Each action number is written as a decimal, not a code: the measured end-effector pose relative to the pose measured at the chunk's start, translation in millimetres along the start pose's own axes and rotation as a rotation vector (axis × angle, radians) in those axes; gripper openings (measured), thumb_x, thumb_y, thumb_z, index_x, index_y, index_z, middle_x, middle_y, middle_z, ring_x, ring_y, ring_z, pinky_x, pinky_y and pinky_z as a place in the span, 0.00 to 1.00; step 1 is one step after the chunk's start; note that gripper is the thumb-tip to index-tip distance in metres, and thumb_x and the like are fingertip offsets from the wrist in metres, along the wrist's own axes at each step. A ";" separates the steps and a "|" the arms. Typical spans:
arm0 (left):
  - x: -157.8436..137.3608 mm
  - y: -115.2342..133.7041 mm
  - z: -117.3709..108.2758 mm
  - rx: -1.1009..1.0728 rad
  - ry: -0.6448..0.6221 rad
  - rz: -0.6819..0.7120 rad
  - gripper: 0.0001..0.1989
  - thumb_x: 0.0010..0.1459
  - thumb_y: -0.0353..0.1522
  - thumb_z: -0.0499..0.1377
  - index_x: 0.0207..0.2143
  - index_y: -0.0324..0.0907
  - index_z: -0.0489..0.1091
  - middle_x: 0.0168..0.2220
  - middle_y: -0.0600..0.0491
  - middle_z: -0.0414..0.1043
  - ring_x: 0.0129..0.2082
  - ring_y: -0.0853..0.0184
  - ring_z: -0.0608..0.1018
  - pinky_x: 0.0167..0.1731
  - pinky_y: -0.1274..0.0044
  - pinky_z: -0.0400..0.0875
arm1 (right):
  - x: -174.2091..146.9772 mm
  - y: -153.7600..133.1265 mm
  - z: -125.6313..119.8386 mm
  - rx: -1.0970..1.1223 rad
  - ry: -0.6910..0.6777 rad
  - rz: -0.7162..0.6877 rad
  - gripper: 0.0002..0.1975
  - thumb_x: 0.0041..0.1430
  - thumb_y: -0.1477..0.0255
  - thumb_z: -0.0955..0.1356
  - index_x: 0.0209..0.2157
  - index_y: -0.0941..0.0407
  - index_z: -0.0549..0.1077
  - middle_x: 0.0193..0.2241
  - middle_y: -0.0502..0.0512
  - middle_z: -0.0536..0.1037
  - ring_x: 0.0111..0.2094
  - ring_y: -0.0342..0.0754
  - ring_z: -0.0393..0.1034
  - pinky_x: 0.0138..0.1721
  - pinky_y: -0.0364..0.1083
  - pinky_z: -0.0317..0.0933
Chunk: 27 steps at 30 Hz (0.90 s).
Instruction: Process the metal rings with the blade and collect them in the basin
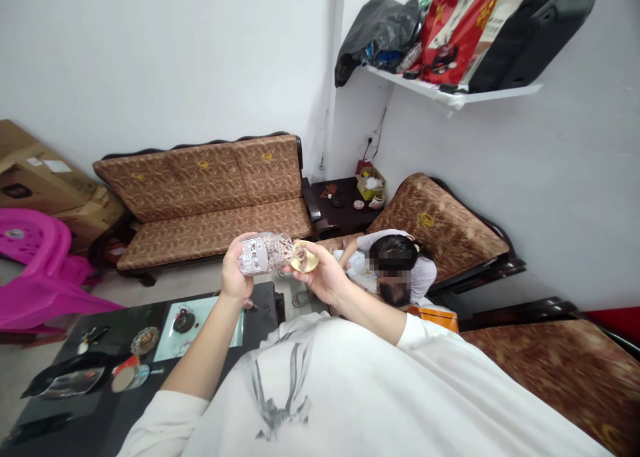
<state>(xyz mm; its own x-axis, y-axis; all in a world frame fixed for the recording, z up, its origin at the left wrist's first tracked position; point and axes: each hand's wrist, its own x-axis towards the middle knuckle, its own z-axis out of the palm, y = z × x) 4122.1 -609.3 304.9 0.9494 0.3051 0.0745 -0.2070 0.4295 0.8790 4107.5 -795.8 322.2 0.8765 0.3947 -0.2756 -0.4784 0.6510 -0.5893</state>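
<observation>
My left hand [237,270] is wrapped round a clear jar [265,254] with a pale label bearing dark characters. The jar lies tipped on its side in the air, its mouth toward the right, and is filled with brownish dried pieces. Close to that mouth, my right hand [323,270] grips a round cream-yellow lid [311,262], fingers underneath and thumb at its edge. Some brownish dried bits show at the lid, against the jar's opening; whether they rest in the lid or are pinched by the fingers I cannot tell.
Below left stands a black table [200,370] with a glass tray [225,324], a small teapot [184,320] and a lidded jar [131,377]. A long sofa [200,230] lies ahead. A person [425,270] with a child sits at right. Pink chairs [45,277] stand left.
</observation>
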 end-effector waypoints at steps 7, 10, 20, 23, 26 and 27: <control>3.3 0.6 -3.4 -0.035 0.065 -0.060 0.19 0.51 0.46 0.61 0.37 0.41 0.77 0.37 0.50 0.81 0.38 0.60 0.81 0.38 0.72 0.75 | -3.5 -2.5 -0.9 0.089 -0.149 0.082 0.16 0.63 0.69 0.60 0.49 0.60 0.70 0.37 0.60 0.82 0.36 0.49 0.80 0.32 0.41 0.74; 6.0 2.0 -7.8 0.003 0.041 -0.029 0.18 0.52 0.45 0.60 0.37 0.41 0.77 0.36 0.50 0.81 0.37 0.61 0.81 0.37 0.74 0.74 | -1.4 -1.4 -2.2 0.089 -0.111 0.111 0.18 0.70 0.65 0.57 0.48 0.60 0.71 0.37 0.60 0.82 0.35 0.47 0.80 0.30 0.39 0.74; 5.5 -1.1 -13.1 -0.067 0.104 -0.083 0.17 0.49 0.43 0.63 0.35 0.41 0.77 0.33 0.52 0.80 0.33 0.64 0.81 0.33 0.76 0.73 | 2.8 1.3 -8.4 0.055 -0.077 0.038 0.23 0.74 0.60 0.52 0.48 0.57 0.72 0.34 0.55 0.81 0.29 0.46 0.79 0.24 0.40 0.72; 5.5 -2.5 -15.2 -0.064 0.114 -0.087 0.17 0.49 0.43 0.63 0.36 0.41 0.77 0.34 0.52 0.81 0.33 0.64 0.81 0.33 0.76 0.73 | 4.0 2.6 -10.2 0.058 -0.059 0.013 0.21 0.73 0.59 0.55 0.48 0.56 0.72 0.35 0.55 0.82 0.28 0.44 0.78 0.27 0.40 0.73; 5.3 -4.2 -17.1 -0.061 0.126 -0.094 0.17 0.48 0.43 0.64 0.35 0.40 0.77 0.34 0.51 0.81 0.33 0.64 0.81 0.33 0.76 0.74 | 5.4 4.6 -11.8 0.049 -0.063 -0.035 0.19 0.72 0.59 0.57 0.50 0.54 0.71 0.38 0.54 0.82 0.29 0.44 0.78 0.29 0.40 0.73; 4.9 -4.9 -17.4 -0.067 0.134 -0.103 0.17 0.47 0.43 0.65 0.35 0.40 0.77 0.34 0.52 0.81 0.33 0.64 0.81 0.32 0.76 0.74 | 6.0 5.3 -12.2 0.044 -0.065 -0.048 0.19 0.72 0.59 0.57 0.51 0.54 0.71 0.38 0.54 0.82 0.30 0.44 0.78 0.30 0.40 0.73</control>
<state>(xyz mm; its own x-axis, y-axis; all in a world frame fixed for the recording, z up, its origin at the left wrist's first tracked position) 4123.7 -595.2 292.8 0.9273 0.3653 -0.0819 -0.1298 0.5189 0.8449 4110.9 -797.9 308.1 0.8939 0.4027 -0.1967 -0.4389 0.6976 -0.5663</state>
